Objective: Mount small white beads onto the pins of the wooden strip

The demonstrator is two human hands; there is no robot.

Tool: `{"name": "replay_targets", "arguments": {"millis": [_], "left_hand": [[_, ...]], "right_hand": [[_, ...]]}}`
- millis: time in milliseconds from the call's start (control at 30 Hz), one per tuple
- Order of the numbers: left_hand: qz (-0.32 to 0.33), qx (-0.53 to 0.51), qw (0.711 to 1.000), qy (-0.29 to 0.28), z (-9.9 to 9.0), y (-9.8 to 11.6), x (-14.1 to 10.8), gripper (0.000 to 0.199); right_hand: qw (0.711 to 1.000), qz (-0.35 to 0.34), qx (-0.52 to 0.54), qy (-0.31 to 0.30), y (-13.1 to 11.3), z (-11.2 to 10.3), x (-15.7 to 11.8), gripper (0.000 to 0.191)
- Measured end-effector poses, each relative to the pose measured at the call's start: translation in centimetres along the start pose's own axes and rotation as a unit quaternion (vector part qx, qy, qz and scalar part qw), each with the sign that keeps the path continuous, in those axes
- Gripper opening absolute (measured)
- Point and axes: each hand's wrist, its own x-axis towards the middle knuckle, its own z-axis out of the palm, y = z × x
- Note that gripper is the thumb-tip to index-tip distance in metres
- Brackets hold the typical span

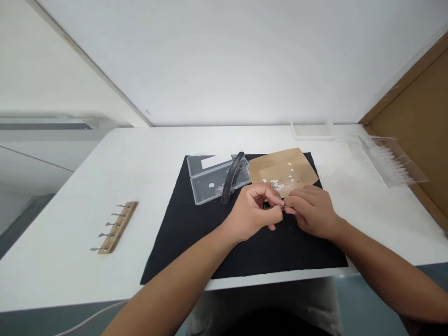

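My left hand and my right hand meet over the black mat, fingertips almost touching. Between them is a small metallic piece, pinched by both hands; most of it is hidden by the fingers, so its kind cannot be made out. Just behind the hands lies a brown paper sheet with many tiny white bits scattered on it. Left of the paper sits an open clear plastic case, and a curved black strip rests across it.
On the white table at left lies a wooden rail with several metal clips. At right stands a clear rack with pointed white pieces. A clear tray is near the back wall, and a cardboard panel borders the right side.
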Motion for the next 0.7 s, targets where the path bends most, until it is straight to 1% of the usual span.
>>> {"name": "replay_targets", "arguments": {"millis": [167,300,500,700], "left_hand": [[-0.011,-0.024,1.0,-0.01,-0.06,-0.18,-0.06,0.017],[-0.03,-0.032,0.999,-0.01,0.04,0.01,-0.11,0.019],[-0.052,-0.053,0.997,-0.014,0.09,0.23,-0.08,0.024],[-0.046,-0.075,0.995,-0.039,-0.01,0.41,-0.12,0.026]], "right_hand": [[0.999,0.028,0.035,-0.009,0.11,0.25,-0.31,0.029],[0.996,0.051,0.069,-0.013,0.1,0.34,-0.47,0.033],[0.994,0.066,0.09,-0.021,0.17,0.26,-0.51,0.035],[0.993,0.065,0.101,-0.013,0.28,0.26,-0.67,0.036]]}}
